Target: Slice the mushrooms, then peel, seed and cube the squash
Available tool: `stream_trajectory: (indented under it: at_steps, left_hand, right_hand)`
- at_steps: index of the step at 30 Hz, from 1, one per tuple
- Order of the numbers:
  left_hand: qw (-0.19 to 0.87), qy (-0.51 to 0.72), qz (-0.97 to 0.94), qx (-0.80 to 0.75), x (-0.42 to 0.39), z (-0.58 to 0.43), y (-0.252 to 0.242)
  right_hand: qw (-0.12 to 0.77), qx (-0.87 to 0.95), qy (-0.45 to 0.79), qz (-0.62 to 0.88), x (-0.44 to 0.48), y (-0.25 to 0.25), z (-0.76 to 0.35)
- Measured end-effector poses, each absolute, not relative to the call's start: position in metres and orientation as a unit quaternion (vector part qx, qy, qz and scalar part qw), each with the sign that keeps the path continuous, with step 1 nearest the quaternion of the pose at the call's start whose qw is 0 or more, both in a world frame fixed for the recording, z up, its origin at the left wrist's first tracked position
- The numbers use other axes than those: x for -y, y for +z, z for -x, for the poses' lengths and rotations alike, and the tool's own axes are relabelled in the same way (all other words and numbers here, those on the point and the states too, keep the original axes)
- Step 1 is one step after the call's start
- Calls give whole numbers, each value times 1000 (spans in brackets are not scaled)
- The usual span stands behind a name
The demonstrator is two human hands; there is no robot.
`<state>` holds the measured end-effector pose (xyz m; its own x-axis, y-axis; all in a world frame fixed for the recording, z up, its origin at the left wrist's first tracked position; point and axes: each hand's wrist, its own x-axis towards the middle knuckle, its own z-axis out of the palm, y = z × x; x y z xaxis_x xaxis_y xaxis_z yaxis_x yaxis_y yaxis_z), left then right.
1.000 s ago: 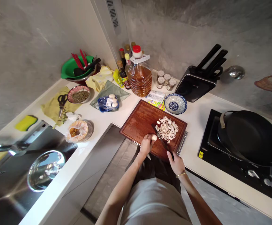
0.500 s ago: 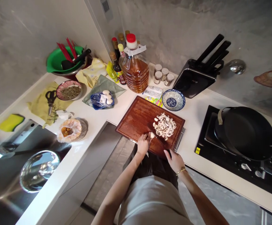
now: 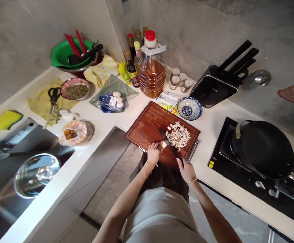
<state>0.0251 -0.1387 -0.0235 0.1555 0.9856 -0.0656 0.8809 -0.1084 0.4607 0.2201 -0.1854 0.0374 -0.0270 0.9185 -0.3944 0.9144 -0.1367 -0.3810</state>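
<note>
Near the middle of the frame, we pinch a whole white mushroom [image 3: 164, 144] in the fingertips of our left hand [image 3: 154, 153], down against the cutting board [image 3: 145, 125]. The fingers of our right hand [image 3: 186, 170], at lower centre right, are wrapped around the handle of a knife [image 3: 171, 145], its dark blade slanting up and left just beside the mushroom. To the right of the blade we see a loose pile of mushroom slices [image 3: 179, 136] on the same board. Above the board's right half sits a blue-patterned bowl [image 3: 189, 108]; left of the board, a blue tray [image 3: 105, 105] holds more whole mushrooms under plastic. At the right edge, a black pan [image 3: 268, 148] rests on the stove [image 3: 219, 148].
</note>
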Motion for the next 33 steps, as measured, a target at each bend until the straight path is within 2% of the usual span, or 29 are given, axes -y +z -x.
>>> stream_trajectory:
  at_steps: [5,11,13,18,27,33]
  left_hand:
    - [216,154,-718,-643,139,-26,-25]
    - [194,132,-737,-634,138,-25,-25]
    - [181,122,-744,-632,138,-24,-24]
    - [167,122,-739,-641,140,-25,-24]
    - [143,132,-724,-661,147,-25,-35]
    - [138,120,-731,-658,145,-24,-33]
  right_hand:
    - [-25,679,265,684,186,46,-222]
    - [-77,678,232,693,179,28,-206]
    - [-66,670,237,700,176,19,-202]
    - [34,666,259,699,178,14,-206]
    - [-12,674,270,688,186,39,-217]
    - [-22,685,255,682,182,22,-210]
